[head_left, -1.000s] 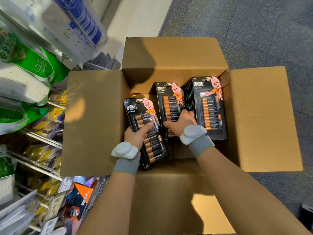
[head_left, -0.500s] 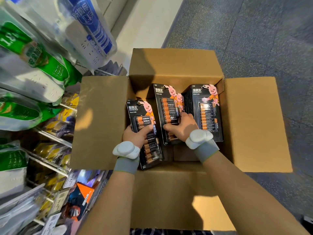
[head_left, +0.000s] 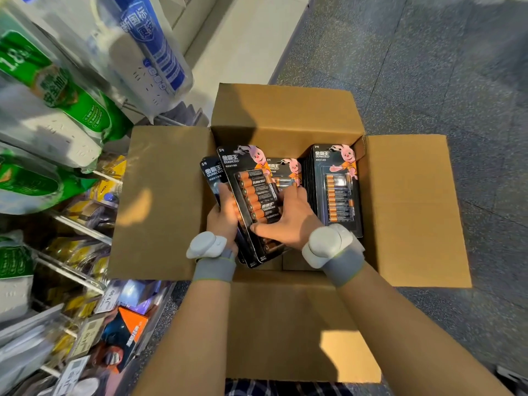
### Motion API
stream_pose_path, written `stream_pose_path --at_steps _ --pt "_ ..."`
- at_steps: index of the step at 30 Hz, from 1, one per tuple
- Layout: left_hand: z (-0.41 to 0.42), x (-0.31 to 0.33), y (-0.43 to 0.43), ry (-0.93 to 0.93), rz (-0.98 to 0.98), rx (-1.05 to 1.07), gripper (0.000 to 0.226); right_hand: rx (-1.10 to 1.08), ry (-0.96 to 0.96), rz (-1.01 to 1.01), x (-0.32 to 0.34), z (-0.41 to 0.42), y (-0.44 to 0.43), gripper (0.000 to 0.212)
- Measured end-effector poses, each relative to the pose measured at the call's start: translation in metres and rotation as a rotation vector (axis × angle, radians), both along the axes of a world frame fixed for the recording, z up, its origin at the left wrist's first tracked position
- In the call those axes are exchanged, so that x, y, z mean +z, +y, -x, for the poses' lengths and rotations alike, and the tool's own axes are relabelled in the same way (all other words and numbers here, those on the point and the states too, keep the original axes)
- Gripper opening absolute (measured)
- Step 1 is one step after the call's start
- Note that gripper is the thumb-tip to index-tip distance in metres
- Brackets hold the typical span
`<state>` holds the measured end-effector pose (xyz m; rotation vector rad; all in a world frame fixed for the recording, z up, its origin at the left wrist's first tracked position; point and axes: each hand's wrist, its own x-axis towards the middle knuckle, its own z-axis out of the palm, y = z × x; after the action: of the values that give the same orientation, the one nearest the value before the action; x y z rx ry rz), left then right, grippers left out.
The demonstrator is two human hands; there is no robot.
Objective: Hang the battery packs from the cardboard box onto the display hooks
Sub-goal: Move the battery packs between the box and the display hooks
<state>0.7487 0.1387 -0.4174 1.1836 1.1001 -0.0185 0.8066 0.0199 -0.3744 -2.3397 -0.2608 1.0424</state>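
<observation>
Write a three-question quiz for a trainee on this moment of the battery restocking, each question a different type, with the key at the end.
1. Multiple choice: the left hand and the right hand hold the tilted battery packs where? A) on a display hook B) over the open cardboard box C) flat on the floor
2. True or false: the upright stack at the box's right wall is marked with the numeral 5.
3. Fill in: the top-left corner of the front held pack bears the numeral ___.

Key: 1 B; 2 false, it is marked 7; 3 the numeral 5.
</observation>
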Motion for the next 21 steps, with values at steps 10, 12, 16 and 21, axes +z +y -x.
stream_pose_path --at_steps 10,12,16,21 --pt "-0.007 -0.005 0.007 -0.097 0.248 -0.096 0.097 0.032 -0.106 -0.069 0.015 0.009 -0.002 0.075" --pt "-0.003 -0.006 0.008 -0.104 0.322 -0.124 0.098 -0.127 -0.089 -0.162 0.014 0.006 -0.002 0.064" --pt "-0.002 0.007 0.004 -0.163 0.399 -0.143 0.096 -0.433 0.01 -0.378 0.001 0.001 0.007 0.053" --pt "-0.004 0.017 0.013 -0.144 0.371 -0.175 0.093 -0.422 0.199 -0.43 -0.003 -0.001 0.014 0.041"
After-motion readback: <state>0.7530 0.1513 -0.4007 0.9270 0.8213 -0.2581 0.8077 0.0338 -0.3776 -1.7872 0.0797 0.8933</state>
